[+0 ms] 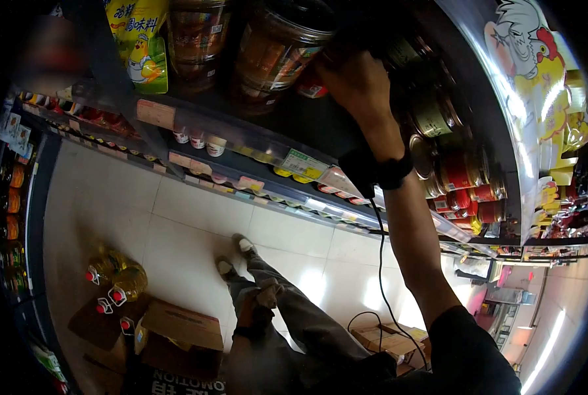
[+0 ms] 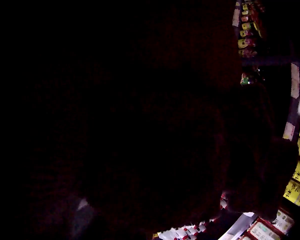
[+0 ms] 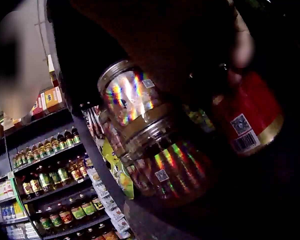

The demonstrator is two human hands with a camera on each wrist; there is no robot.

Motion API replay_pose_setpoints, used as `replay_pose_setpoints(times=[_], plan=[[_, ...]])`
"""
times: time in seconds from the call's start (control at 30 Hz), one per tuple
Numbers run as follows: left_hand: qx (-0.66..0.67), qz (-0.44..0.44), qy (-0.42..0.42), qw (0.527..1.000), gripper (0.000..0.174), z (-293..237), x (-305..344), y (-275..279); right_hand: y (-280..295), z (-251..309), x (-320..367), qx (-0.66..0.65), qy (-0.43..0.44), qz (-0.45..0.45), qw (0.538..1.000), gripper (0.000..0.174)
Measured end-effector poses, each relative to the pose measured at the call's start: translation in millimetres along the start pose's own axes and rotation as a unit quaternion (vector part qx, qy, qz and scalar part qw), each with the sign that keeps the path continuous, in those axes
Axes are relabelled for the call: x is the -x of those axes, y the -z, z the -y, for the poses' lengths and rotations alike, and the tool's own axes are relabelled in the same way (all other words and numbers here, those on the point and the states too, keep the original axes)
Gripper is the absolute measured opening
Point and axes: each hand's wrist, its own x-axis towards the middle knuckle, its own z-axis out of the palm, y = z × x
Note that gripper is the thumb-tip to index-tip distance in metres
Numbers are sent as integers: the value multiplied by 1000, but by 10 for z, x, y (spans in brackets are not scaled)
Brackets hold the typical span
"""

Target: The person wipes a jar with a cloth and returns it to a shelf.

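My right hand (image 1: 363,85) reaches into the upper shelf and grips a red-labelled jar (image 1: 312,86) from above. In the right wrist view, fingers (image 3: 242,50) meet the upper end of this red jar (image 3: 250,115), which stands tilted and shows a barcode and a gold lower band. Its top is in shadow behind the hand. Just left of it are large clear jars (image 1: 277,56) of brown contents with dark lids. Down by the thigh hangs my left hand (image 1: 266,299), with nothing visible in its fingers. The left wrist view is mostly dark.
Glass jars (image 1: 435,122) stand right of the right hand, beside a yellow seasoning packet display (image 1: 550,112). The shelf edge (image 1: 241,135) runs beneath the forearm. A cable (image 1: 381,263) hangs from the right wrist. Cardboard boxes (image 1: 182,322) and oil bottles (image 1: 128,282) stand on the floor.
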Motion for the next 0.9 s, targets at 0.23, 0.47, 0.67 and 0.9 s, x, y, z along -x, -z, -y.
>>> replay_pose_setpoints(times=[0.23,0.47,0.67,0.9], plan=[[-23,88,-56,994,67,176,-278,343,-477,-465,143,-259,95,-12,961,88],[-33,6,-4,999,57,-116,66,-49,-492,-293,87,-366,63,19,928,88],[-92,7,-9,996,68,-26,-55,145,-742,-273,-109,-270,71,-4,960,76],[-87,34,53,994,67,-94,-112,368,-589,-306,148,-185,47,21,981,71]])
